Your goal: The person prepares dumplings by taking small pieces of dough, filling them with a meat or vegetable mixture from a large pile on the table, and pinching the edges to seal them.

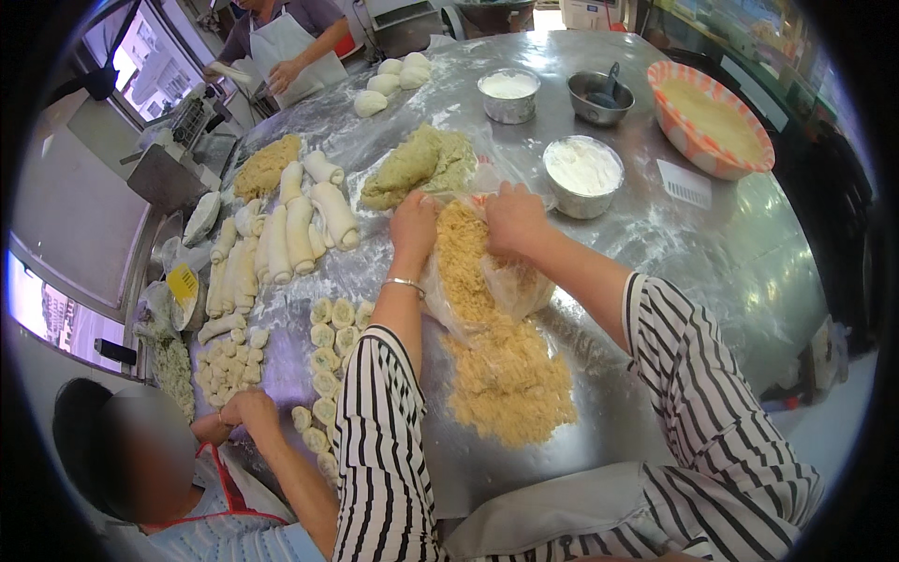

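Observation:
Both of my hands grip a clear plastic bag (518, 298) by its far end, one on each side. My left hand (414, 223) holds the left edge, and my right hand (516, 218) is closed on the right edge. Yellow crumbly filling (460, 260) lies inside the bag and spills from its near mouth. A loose heap of the same crumbs (513, 390) is spread on the steel table (709, 281) in front of me. Just beyond my hands rests a large lump of greenish dough (421, 165), with thin plastic beside it.
Bowls of white flour (583, 168) and a red-checked basin (709, 119) stand to the right, near a white scraper (685, 184). Dough rolls (298, 232) and small filled rounds (324, 358) lie left. A co-worker's hands (246, 414) handle dough pieces close by; another person (295, 63) stands beyond.

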Demonstrator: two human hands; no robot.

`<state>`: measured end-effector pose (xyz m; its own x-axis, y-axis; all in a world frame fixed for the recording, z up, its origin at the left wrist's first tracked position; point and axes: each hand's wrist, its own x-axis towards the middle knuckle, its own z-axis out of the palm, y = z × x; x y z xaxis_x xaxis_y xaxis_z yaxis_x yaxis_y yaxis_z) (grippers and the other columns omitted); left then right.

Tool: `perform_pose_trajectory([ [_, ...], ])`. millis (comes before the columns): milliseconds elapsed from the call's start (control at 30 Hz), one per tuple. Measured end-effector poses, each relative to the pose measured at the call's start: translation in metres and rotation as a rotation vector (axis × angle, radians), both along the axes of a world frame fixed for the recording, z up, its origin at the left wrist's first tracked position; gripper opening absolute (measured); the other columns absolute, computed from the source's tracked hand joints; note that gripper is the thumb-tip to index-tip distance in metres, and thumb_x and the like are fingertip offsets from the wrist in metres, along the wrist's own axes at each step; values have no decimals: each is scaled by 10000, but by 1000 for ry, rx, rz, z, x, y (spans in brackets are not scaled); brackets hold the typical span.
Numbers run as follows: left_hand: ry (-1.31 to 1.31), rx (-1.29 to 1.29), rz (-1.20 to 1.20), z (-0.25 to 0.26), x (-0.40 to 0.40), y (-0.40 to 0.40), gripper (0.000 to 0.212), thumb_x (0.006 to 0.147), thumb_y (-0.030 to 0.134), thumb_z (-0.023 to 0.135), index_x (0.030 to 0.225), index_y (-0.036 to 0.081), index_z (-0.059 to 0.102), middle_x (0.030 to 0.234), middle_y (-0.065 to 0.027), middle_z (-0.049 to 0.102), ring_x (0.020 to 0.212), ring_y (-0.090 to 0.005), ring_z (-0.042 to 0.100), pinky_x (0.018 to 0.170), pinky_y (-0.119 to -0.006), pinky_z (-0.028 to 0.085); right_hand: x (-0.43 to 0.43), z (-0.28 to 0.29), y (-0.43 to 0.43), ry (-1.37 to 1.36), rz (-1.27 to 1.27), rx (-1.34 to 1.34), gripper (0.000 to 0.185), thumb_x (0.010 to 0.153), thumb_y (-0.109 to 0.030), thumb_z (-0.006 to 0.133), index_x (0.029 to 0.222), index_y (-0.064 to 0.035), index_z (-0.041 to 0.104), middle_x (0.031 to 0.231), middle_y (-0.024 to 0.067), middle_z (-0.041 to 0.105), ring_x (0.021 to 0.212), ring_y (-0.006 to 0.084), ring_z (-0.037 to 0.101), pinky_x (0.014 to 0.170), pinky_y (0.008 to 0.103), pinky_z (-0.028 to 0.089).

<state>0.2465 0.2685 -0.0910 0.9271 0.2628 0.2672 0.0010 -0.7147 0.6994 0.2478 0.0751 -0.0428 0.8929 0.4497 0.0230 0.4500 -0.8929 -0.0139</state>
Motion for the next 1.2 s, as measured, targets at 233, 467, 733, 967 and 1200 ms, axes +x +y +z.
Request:
perform_pose_trajectory([
  [233, -242, -937, -195, 25, 2, 7, 222, 1069, 165, 463, 928, 23, 558, 873, -71, 669, 826, -132, 652, 788, -286, 544, 28, -3, -15, 31, -44, 147, 207, 894, -178, 587, 1020, -76, 716, 1001, 185, 732, 929, 365, 720, 766, 457, 576],
  [467, -352, -954, -306, 89, -48, -27, 239, 1086, 244, 479, 967, 59, 573, 864, -32, 646, 826, -158, 686, 786, -320, 575, 4, 29, -55, -196, 36, 597, 194, 948, -203, 532, 960, -58, 660, 904, 204, 677, 831, 433, 657, 740, 527, 520],
  [733, -54, -828, -207, 13, -96, -23, 227, 1083, 216, 465, 991, 33, 564, 874, -52, 651, 776, -134, 607, 751, -302, 505, -49, -30, -65, -81, 315, 488, 316, 785, -56, 658, 1099, -94, 641, 1031, 140, 613, 994, 368, 597, 828, 461, 511],
  [967, -45, -1023, -171, 10, -92, -21, 224, 1082, 186, 447, 1001, 21, 575, 948, -94, 695, 878, -163, 667, 813, -336, 534, -95, 21, -64, -311, 497, 542, 417, 748, 26, 642, 1146, -95, 613, 1051, 119, 616, 992, 333, 583, 838, 426, 499],
  [1200, -166, -1205, -214, 2, -89, -18, 225, 1084, 175, 436, 1026, 8, 574, 979, -112, 689, 891, -179, 669, 845, -332, 535, -112, 15, -80, 74, 274, 120, 298, 818, -191, 680, 1092, -90, 618, 843, 102, 641, 820, 325, 617, 756, 452, 509],
])
